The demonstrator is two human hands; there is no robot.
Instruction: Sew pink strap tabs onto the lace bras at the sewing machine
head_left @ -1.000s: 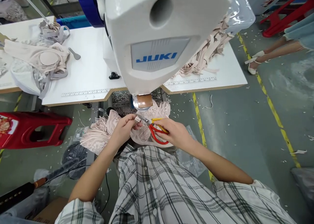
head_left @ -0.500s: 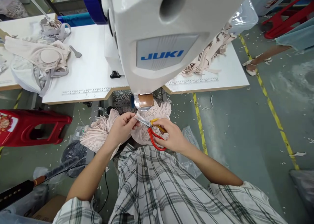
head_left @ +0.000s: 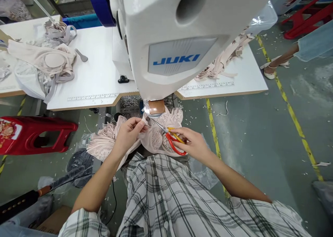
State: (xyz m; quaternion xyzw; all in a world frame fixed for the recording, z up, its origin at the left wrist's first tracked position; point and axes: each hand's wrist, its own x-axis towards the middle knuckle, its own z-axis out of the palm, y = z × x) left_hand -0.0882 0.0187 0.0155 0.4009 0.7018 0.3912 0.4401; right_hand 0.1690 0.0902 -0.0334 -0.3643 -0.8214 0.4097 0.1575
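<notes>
Scissors (head_left: 166,129) with 1 red and 1 yellow handle sit in the right hand's (head_left: 194,143) grasp, blades pointing toward the left hand (head_left: 131,131). Left thumb and fingers pinch the edge of a pale pink bra (head_left: 156,140), spread between the plaid shirt (head_left: 158,188) and sewing machine (head_left: 166,29). Lace pieces (head_left: 102,141) bunch beside the left hand.

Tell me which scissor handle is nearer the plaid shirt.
The red handle of the scissors in the right hand; the yellow handle lies farther from the shirt, towards the sewing machine.
</notes>
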